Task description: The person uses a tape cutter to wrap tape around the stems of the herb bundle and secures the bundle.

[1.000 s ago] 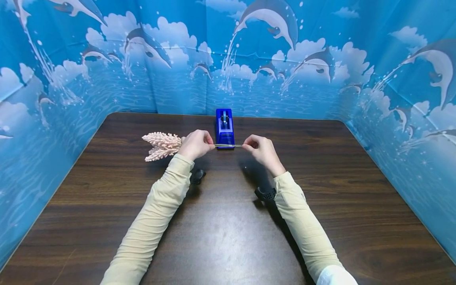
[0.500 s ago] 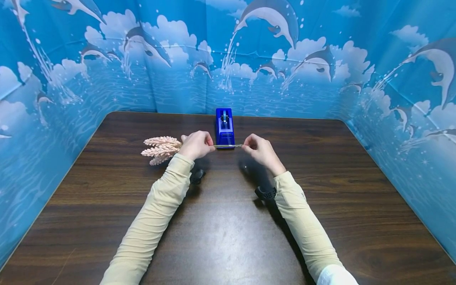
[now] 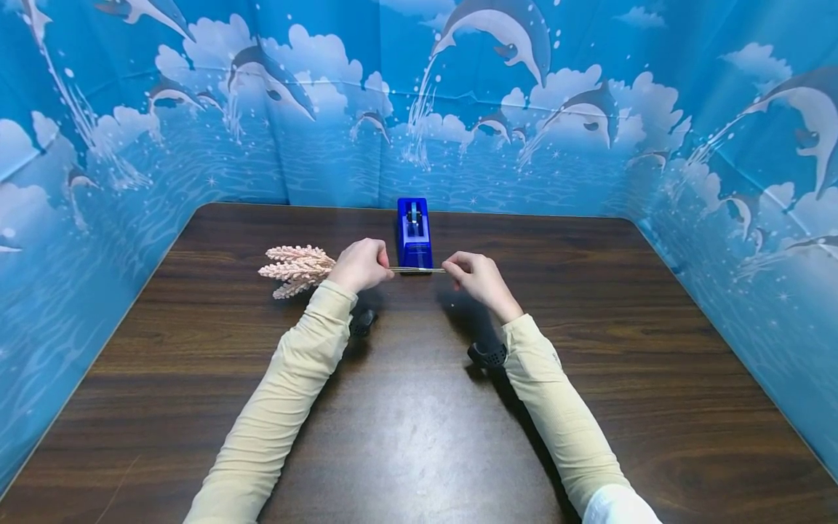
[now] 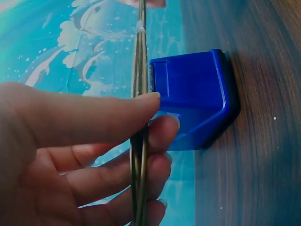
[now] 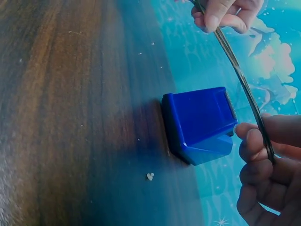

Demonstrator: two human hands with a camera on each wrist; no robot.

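Note:
A bundle of thin stems stretches level between both hands, just in front of a blue tape dispenser. My left hand pinches the stems between thumb and fingers; past it, pale pink flower sprays stick out to the left. At the other end, my right hand grips the stem tips with thumb and fingers, as the right wrist view shows. A clear shiny band, looking like tape, wraps the stems between the hands in the left wrist view. The dispenser's toothed edge lies close to the stems.
The dark wooden table has a small white crumb and specks on it near the dispenser. A blue dolphin-printed curtain surrounds the back and sides. Dark wrist devices, one being the right wrist device, hang beneath the sleeves.
The flower sprays have turned, with three now showing where two showed a second ago. Both hands stay in nearly the same place, still holding the stems.

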